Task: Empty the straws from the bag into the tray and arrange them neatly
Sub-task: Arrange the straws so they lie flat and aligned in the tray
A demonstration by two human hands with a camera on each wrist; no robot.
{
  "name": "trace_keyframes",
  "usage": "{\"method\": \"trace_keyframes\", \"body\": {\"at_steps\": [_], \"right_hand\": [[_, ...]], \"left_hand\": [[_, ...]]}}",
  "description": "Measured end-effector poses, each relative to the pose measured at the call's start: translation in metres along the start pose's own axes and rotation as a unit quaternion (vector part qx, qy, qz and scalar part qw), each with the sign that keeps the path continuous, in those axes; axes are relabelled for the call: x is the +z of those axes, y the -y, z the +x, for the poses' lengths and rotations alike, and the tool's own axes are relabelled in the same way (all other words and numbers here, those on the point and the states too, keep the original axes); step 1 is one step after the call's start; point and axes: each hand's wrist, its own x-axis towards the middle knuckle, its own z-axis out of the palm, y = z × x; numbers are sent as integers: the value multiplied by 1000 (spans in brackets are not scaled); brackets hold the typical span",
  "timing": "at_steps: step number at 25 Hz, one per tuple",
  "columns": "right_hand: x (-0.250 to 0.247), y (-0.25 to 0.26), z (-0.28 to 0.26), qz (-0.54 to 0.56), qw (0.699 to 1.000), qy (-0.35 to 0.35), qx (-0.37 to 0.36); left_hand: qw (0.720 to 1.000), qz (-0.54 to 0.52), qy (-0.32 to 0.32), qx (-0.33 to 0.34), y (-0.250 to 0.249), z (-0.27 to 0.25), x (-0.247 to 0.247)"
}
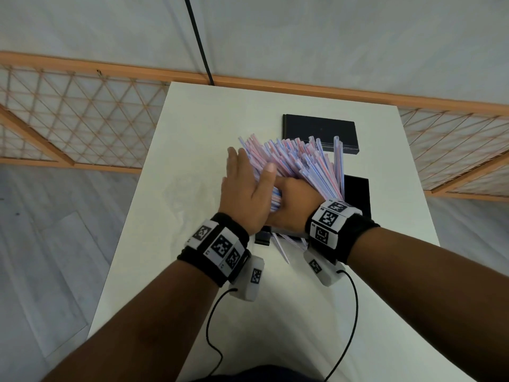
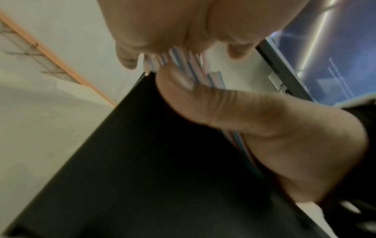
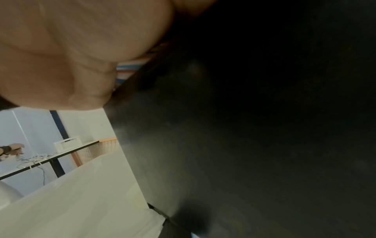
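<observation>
A thick bundle of pink, blue and white striped straws (image 1: 300,158) fans out, tilted up and away from me, over the black tray (image 1: 358,194). My right hand (image 1: 294,199) grips the bundle's near end. My left hand (image 1: 248,183) presses the bundle's left side with straight fingers, its thumb lying across the top. A few straw ends (image 1: 283,246) stick out under my right wrist. The left wrist view shows straws (image 2: 183,64) between both hands above the tray (image 2: 162,161). The right wrist view shows my palm, a strip of straws (image 3: 130,67) and the dark tray (image 3: 244,128). No bag is clearly seen.
A flat black box (image 1: 321,130) lies at the far end of the white table (image 1: 192,119), just beyond the straw tips. An orange lattice fence (image 1: 82,111) runs behind the table. Wrist-camera cables (image 1: 355,312) trail over the near table edge.
</observation>
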Motion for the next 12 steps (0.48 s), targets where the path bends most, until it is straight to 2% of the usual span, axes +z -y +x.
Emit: {"method": "trace_keyframes", "body": {"at_steps": [2, 4, 5, 6, 8, 10, 12], "right_hand": [[-1, 5, -4, 22, 998, -28, -49], [0, 11, -8, 22, 990, -71, -119], [3, 10, -9, 12, 987, -86, -135], [5, 9, -10, 3, 990, -80, -120], [8, 0, -15, -21, 996, -68, -60], [6, -11, -23, -28, 997, -59, -51], [-1, -17, -33, -32, 996, -54, -57]], "left_hand": [[999, 15, 34, 1, 3, -1, 3], [997, 60, 37, -12, 4, -2, 6], [995, 91, 27, -19, 4, -3, 6], [994, 105, 14, -20, 6, -3, 6], [999, 52, -17, -3, 17, 0, 4], [998, -39, -54, -4, 22, 0, 3], [988, -124, -68, -66, 18, -3, 3]]}}
